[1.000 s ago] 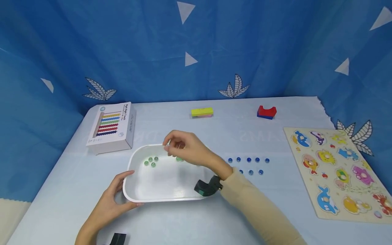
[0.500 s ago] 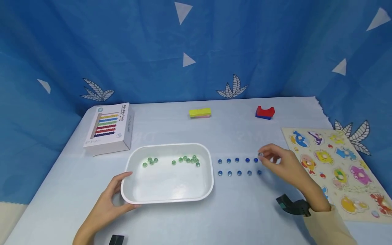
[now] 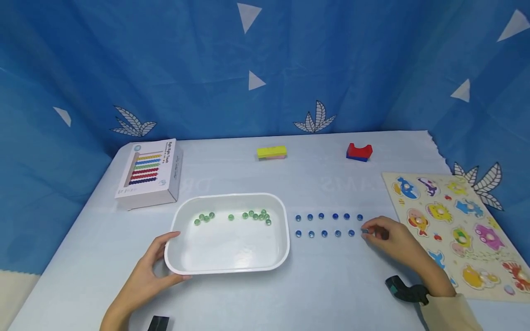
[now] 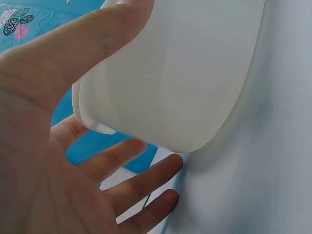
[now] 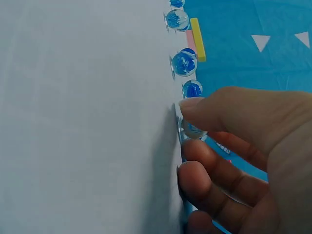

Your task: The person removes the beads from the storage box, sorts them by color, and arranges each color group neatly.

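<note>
**Right hand pinches a marble at the end of the near row**

The right hand point(image 3: 391, 239) holds a clear-and-blue marble point(image 3: 364, 231) between thumb and fingers, at the right end of the near row of blue marbles point(image 3: 325, 233). Whether that marble touches the surface point(image 3: 323, 285) cannot be told. Five others lie in this row, with six more in a row just beyond it, all to the right of the tray point(image 3: 232, 250).

The left hand point(image 3: 151, 269) grips the white tray at its near left corner, thumb on the near side and fingers on the left. The two hands are well apart. Inside the tray, green marbles point(image 3: 255, 216) lie toward the far side: a small group at left, one alone, and a larger group at right.

A white box point(image 3: 145, 174) stands at the far left. Farther back are a yellow block point(image 3: 271, 151) over a pink one and, to the right, a red block point(image 3: 359, 151) over a blue one. A puzzle board point(image 3: 414, 239) lies at the right.
</note>
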Demonstrator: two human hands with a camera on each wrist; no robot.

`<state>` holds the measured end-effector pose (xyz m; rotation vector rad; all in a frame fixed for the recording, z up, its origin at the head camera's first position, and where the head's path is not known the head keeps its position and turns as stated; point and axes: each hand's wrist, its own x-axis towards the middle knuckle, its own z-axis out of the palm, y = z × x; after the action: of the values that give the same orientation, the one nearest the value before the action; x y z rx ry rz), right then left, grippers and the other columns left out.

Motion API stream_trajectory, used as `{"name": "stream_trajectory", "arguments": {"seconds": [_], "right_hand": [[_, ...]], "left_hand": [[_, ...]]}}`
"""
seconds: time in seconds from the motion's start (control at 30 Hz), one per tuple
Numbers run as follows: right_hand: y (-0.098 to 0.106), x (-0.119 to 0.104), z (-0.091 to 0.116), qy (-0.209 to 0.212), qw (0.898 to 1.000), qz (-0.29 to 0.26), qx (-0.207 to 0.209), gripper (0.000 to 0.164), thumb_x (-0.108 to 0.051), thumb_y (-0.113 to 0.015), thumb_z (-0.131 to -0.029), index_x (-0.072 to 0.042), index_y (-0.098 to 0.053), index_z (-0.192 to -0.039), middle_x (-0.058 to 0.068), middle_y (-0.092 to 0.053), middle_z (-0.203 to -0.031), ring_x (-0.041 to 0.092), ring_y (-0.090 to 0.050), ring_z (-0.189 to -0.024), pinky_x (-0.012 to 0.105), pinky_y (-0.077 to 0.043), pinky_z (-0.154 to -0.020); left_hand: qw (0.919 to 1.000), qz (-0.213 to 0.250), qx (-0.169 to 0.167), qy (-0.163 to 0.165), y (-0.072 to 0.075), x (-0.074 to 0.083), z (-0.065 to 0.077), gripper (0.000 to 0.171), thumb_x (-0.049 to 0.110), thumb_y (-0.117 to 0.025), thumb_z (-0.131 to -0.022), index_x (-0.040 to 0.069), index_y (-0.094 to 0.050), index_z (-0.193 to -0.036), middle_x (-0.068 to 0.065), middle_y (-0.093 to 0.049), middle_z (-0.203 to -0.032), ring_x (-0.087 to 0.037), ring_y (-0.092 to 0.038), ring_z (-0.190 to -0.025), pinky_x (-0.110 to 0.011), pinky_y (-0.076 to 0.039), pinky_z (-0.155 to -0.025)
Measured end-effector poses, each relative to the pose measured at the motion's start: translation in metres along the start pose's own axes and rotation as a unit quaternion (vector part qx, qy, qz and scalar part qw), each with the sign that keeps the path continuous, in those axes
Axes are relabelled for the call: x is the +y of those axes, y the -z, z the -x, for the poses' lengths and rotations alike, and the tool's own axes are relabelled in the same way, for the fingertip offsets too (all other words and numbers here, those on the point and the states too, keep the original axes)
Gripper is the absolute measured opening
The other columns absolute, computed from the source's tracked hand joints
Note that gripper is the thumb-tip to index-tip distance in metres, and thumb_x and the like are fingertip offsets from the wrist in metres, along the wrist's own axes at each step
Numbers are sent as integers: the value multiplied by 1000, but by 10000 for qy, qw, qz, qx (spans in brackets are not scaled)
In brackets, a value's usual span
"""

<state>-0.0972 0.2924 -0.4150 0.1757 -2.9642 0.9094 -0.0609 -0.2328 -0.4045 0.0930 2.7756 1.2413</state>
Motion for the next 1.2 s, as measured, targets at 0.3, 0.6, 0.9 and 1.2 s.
{"name": "stream_trajectory", "arguments": {"seconds": [0.3,0.6,0.9,1.2], "right_hand": [[1,-4,1,-149,9997,-15,-182,17,-16,-68,-78,-16,-64,-95,-2,-51,-76,3,-42,-66,19,-35,-54],[12,-8,3,-80,9991,32,-426,26,-28,-69,-78,-18,-63,-101,-3,-58,-86,2,-45,-69,17,-38,-58],[38,-34,-7,466,9986,199,-113,23,-27,-62,-85,-15,-63,-104,1,-66,-99,-3,-51,-77,18,-45,-64],[27,-145,-67,1048,9838,-295,-1423,27,-33,-59,-86,-20,-61,-110,-5,-64,-99,12,-55,-87,22,-50,-71]], "left_hand": [[9999,4,84,-69,0,1,2,90,33,-82,-61,31,-31,-135,-12,-47,-134,-18,-50,-107,-58,-34,-86],[9999,79,84,-65,-1,-3,2,90,33,-82,-61,31,-31,-135,-10,-49,-131,0,-46,-102,-56,-33,-87],[9999,90,58,34,-2,3,2,92,33,-82,-60,31,-30,-135,-14,-47,-133,-34,-49,-112,-62,-32,-87],[10000,65,51,-27,-1,0,-1,91,34,-82,-61,29,-31,-136,-14,-47,-133,-31,-48,-112,-62,-32,-88]]}}
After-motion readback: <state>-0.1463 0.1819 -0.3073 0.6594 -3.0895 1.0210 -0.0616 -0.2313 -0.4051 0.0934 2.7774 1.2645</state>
